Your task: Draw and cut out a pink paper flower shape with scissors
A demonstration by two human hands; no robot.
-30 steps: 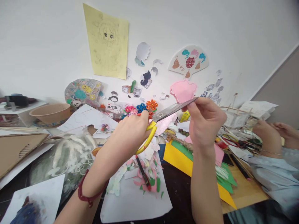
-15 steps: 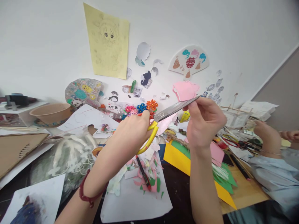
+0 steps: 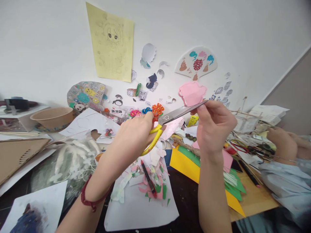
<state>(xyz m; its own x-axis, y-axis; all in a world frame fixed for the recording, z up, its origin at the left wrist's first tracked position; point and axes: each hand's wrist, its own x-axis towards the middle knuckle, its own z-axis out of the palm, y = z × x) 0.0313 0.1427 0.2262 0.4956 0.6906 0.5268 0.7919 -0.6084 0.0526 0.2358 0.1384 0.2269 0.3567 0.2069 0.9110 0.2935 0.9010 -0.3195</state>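
My left hand (image 3: 137, 129), with a dark red cord bracelet on its wrist, is closed round the yellow handles of a pair of scissors (image 3: 178, 113). The metal blades point to the right and slightly upward. Just above them is a pink paper cutout (image 3: 192, 94) with a wavy edge, its lower border against the blades. At the blade tips, my right hand (image 3: 213, 124) pinches the cutout's lower right side between thumb and fingers. Those fingers partly hide the paper, and the exact cut line cannot be made out.
Below lies a white sheet (image 3: 143, 215) with coloured paper scraps and a marker (image 3: 148, 179). Yellow card (image 3: 183, 170) is at right, near a co-worker's hand (image 3: 283, 142). A plastic bag (image 3: 70, 161) and cardboard (image 3: 21, 155) lie at left; a brown bowl (image 3: 52, 116) stands behind.
The pink cutout has tilted slightly and shifted a little to the left. The scissor handles have moved slightly up, closer together. The co-worker's hands have moved a little.
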